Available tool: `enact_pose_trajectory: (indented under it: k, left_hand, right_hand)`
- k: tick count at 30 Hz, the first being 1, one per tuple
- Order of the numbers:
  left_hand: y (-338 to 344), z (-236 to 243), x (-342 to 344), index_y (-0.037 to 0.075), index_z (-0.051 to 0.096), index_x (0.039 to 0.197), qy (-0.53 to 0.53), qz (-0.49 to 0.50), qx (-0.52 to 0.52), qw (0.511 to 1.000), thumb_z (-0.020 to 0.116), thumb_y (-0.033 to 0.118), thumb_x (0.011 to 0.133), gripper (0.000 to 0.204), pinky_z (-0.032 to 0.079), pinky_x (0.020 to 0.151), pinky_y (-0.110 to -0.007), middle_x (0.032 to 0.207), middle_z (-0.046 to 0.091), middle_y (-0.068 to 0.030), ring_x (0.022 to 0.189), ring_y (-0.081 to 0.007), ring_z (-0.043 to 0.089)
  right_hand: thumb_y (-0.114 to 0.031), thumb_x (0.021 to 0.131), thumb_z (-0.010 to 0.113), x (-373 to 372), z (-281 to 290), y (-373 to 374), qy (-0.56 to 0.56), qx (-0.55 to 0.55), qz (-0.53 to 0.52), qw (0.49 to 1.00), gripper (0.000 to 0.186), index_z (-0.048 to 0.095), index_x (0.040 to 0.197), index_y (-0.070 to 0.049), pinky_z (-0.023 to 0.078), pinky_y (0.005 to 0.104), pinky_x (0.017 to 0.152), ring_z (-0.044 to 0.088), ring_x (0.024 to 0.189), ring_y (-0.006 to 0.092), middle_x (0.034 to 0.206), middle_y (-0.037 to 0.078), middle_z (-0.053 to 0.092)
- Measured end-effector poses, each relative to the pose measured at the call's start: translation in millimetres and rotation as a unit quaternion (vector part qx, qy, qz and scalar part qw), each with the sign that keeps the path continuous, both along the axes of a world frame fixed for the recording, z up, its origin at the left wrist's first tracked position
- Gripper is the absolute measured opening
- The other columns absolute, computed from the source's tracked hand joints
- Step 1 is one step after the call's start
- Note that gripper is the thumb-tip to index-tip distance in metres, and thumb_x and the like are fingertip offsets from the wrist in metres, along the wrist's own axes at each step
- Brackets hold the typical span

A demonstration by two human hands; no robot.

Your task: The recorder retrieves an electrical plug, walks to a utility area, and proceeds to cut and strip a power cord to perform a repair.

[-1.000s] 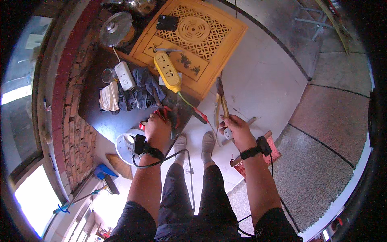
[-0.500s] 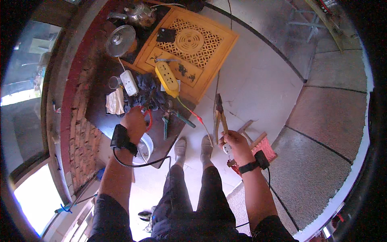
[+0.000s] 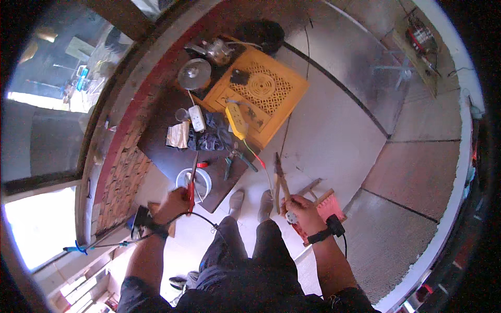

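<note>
My left hand [image 3: 175, 205] is closed round a pair of red-handled scissors [image 3: 191, 182], their narrow dark blade pointing away from me. Beneath them is a white bucket [image 3: 210, 183] beside the dark table. My right hand [image 3: 307, 213] grips pliers [image 3: 282, 182] with long tan handles and dark jaws pointing away. A white plug-like piece [image 3: 290, 217] shows at the same hand; its hold there is partly hidden. From a yellow power strip [image 3: 236, 120] a cord [image 3: 254, 153] with a red wrapped section runs down toward the pliers.
On the dark table [image 3: 172, 110] lie a white power strip [image 3: 197, 118], dark cloth [image 3: 216, 125], green-handled pliers [image 3: 236, 157] and a red tape roll [image 3: 202, 165]. A yellow latticed board [image 3: 284, 86] and kettle [image 3: 218, 51] stand farther off. A small red-seated stool [image 3: 329, 207] is beyond my right hand.
My left hand has moved off the table toward me, bringing the red-handled scissors with it. My right hand still holds the pliers, slightly lower in view. The head view has shifted.
</note>
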State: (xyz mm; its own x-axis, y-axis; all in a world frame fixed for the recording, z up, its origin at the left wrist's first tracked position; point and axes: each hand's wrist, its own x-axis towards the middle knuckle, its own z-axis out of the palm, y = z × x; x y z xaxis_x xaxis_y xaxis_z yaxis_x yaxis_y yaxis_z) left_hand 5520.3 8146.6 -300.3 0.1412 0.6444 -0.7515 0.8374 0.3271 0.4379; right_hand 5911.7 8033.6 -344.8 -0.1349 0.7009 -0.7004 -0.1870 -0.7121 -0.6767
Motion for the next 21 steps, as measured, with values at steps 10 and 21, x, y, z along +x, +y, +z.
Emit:
enact_pose_trajectory:
  k: [10, 21]
  left_hand:
    - [-167, 115, 14, 0.001, 0.057, 0.105, -0.364, 0.395, 0.002, 0.844, 0.065, 0.006, 0.072, 0.034, 0.05, 0.084, -0.035, 0.105, 0.066, -0.0127, 0.094, -0.0215, 0.063]
    - [-315, 137, -33, 0.007, 0.046, 0.114, -0.486, 0.531, 0.123, 0.683, 0.072, 0.027, 0.083, 0.045, 0.049, 0.081, -0.035, 0.108, 0.06, -0.0094, 0.098, -0.0203, 0.06]
  right_hand:
    - [-0.025, 0.094, 0.057, -53, 54, -36, 0.038, 0.106, 0.283, 0.952, 0.027, 0.066, 0.104, -0.002, 0.049, 0.0305, 0.08, 0.065, 0.085, 0.0166, 0.09, 0.007, 0.069]
    - [-0.027, 0.093, 0.055, -211, 141, -89, 0.078, 0.119, 0.574, 0.807, 0.032, 0.063, 0.108, 0.001, 0.047, 0.029, 0.079, 0.058, 0.083, 0.0118, 0.087, 0.002, 0.065]
